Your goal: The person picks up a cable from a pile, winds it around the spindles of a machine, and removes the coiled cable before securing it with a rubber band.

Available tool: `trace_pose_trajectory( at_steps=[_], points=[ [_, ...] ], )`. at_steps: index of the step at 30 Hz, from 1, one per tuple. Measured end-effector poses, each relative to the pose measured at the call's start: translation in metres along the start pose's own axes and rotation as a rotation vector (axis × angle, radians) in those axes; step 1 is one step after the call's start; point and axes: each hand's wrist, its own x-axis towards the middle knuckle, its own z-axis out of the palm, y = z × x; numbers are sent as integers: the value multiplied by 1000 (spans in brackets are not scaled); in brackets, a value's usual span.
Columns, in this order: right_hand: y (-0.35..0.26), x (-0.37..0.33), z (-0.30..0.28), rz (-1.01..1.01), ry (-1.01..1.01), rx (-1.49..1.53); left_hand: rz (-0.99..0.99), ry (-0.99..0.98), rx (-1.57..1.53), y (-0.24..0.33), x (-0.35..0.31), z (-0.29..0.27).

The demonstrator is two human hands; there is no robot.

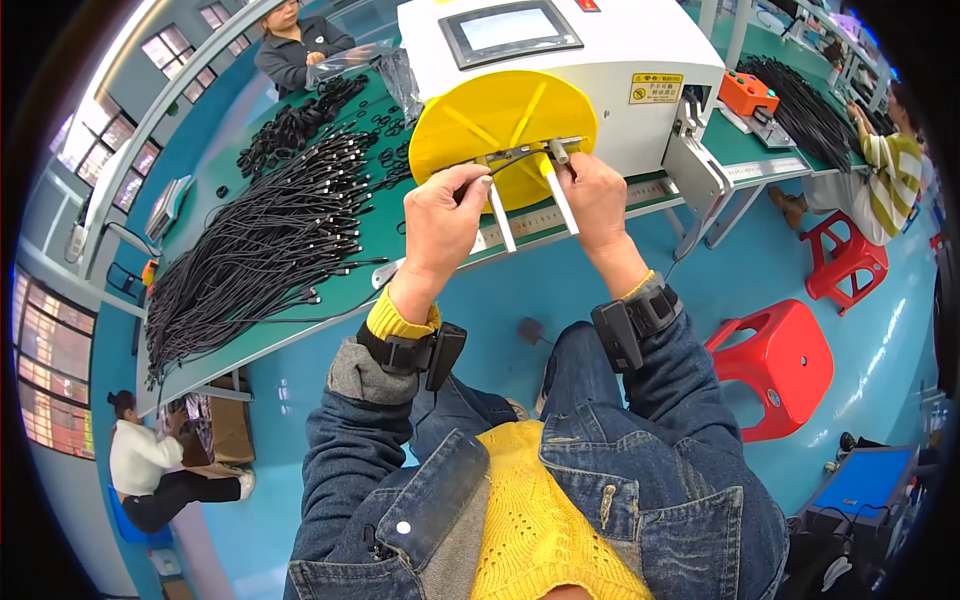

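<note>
Near the worktop's (pixel 385 235) front edge, the left hand (pixel 443 220) pinches a black cable (pixel 514 157), seemingly to steady it; the right hand's (pixel 597 202) grip I can't tell

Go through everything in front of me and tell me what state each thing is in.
Left grip: pinching a cable
Right grip: curled, contents hidden
Screen: lit
Yellow disc: facing you
Cable pile: loose, spread out
Coils: heaped
Bag: crumpled
Nearer stool: upright, unoccupied
</note>
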Motion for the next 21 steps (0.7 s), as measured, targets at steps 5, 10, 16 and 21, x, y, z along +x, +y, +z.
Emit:
trace_pose_trajectory(
  at_steps=[5, 10, 16, 21],
  points=[
    [5, -22, -6, 74, 27, 120, 33, -36, -51, -10, 1, -2],
    [5, -63, -26, 178, -101, 166, 0, -12, -109, -12, -7, -3],
    [20, -117, -53, 358, -330, 178, 54, 36, -24, -14, -14, -3],
    [24, -141, -57, 494, -472, 177, 221, 85, 96, -5, -12, -9]
  ],
)
